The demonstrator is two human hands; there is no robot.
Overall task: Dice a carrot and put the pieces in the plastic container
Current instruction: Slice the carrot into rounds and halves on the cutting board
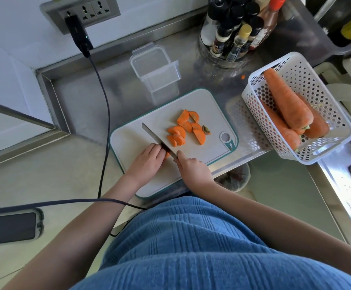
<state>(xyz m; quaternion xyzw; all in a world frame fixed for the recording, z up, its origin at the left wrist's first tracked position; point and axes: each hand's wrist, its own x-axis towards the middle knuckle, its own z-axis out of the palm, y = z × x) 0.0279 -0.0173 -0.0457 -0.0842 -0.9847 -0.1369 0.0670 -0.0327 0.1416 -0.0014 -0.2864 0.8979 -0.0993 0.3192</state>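
Observation:
A white cutting board (132,141) with a teal edge lies on the steel counter. Several half-moon carrot slices (186,129) and a cut-off stem end (206,129) lie on its far right part. My right hand (193,167) grips the handle of a knife (153,136), whose blade points away to the left. My left hand (149,158) presses down on a carrot piece (167,154), mostly hidden under the fingers, right beside the blade. The clear plastic container (155,68) stands open and empty just behind the board.
A white perforated basket (296,105) with whole carrots stands at the right. A rack of spice bottles (235,30) stands at the back. A black cable (104,114) runs from the wall socket past the board's left. A phone (9,227) lies at the left. A waste bin (235,177) shows below the counter.

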